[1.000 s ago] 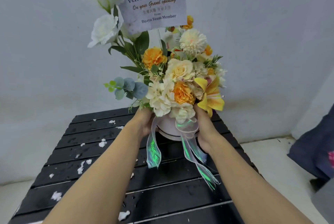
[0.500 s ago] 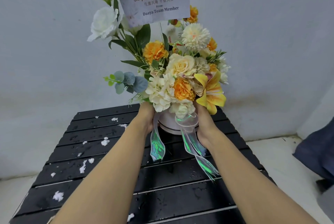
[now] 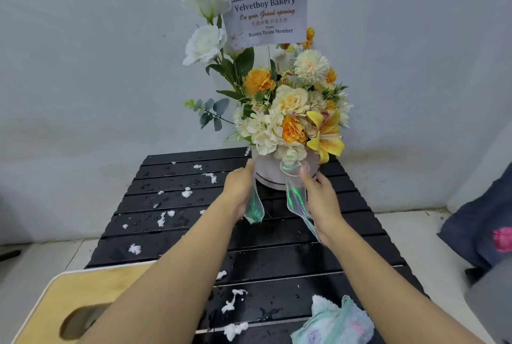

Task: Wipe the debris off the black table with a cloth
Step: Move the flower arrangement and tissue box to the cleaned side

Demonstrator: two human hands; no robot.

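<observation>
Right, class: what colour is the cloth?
The cloth is pale mint green and white; head view.

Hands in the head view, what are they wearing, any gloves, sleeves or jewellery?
The left hand and right hand are ungloved, and no ring, watch or bracelet shows. No sleeve is visible anywhere up to the frame's bottom edge.

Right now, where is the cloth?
In the head view the cloth lies at the lower right, on the near edge of the black table, just right of white debris clumps.
</observation>
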